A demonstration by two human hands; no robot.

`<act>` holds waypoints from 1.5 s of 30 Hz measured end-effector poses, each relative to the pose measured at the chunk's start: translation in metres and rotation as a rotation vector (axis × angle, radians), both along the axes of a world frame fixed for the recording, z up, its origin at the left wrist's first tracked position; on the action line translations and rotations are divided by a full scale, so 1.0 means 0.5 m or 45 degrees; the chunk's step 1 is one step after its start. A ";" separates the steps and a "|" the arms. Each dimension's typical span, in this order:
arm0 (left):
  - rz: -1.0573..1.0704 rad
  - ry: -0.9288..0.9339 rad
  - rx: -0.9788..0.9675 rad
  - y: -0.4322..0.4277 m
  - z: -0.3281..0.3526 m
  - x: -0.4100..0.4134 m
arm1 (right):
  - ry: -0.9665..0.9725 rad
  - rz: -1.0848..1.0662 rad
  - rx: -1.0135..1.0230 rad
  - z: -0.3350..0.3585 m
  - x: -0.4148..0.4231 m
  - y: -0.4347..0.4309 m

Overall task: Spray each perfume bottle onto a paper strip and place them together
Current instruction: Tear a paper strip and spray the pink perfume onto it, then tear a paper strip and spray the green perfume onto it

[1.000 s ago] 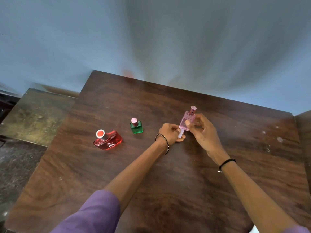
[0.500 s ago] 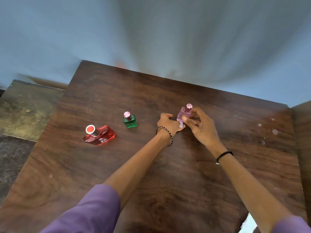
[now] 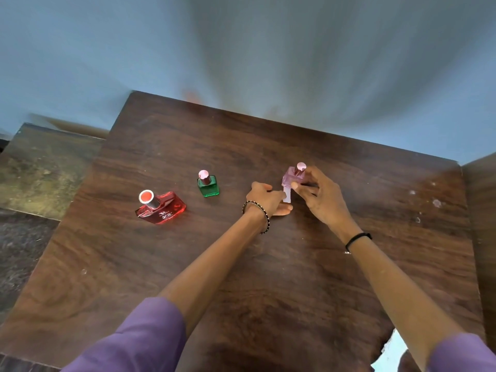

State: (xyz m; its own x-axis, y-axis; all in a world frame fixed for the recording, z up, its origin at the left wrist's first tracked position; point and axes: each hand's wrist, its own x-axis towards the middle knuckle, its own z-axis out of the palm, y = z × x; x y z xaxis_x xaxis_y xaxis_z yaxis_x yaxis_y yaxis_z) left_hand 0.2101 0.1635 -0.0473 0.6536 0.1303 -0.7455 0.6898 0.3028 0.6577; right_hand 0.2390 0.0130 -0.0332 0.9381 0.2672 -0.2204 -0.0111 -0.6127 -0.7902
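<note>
on the left of the tabletop (image 3: 295,264) the red bottle (image 3: 161,208) and, just right of it and farther off, the green bottle (image 3: 208,185) are seen standing capped and untouched, as a second ago. right of them the left hand (image 3: 264,197) is curled, and the near end of the paper strip (image 3: 287,194) appears to be pinched in it. the strip's long axis runs near to far, its far end laid against the pink bottle (image 3: 294,177). that bottle, gripped by the right hand (image 3: 319,196), has been lowered from a raised, right-leaning tilt and brought nearly upright, long axis vertical, cap pointing up. contact with the tabletop cannot be told. it is judged that this bottle and strip are being set down together, with the other two bottles not yet handled.
</note>
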 end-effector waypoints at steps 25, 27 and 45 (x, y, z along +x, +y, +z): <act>0.028 -0.134 0.198 -0.021 -0.006 -0.078 | 0.040 -0.205 0.011 -0.005 -0.074 -0.028; 0.017 -0.133 0.227 -0.033 -0.003 -0.107 | 0.006 -0.225 -0.001 -0.005 -0.113 -0.038; -1.018 -0.431 0.827 -0.222 0.053 -0.372 | -0.197 -0.444 -0.235 0.028 -0.574 -0.274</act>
State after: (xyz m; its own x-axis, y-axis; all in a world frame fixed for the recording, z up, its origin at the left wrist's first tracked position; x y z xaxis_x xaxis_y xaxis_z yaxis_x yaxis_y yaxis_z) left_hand 0.0240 0.0527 -0.0209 0.8836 -0.1201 -0.4526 0.2853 -0.6284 0.7237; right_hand -0.0481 -0.1240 -0.0190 0.9911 -0.1028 -0.0847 -0.1329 -0.7248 -0.6760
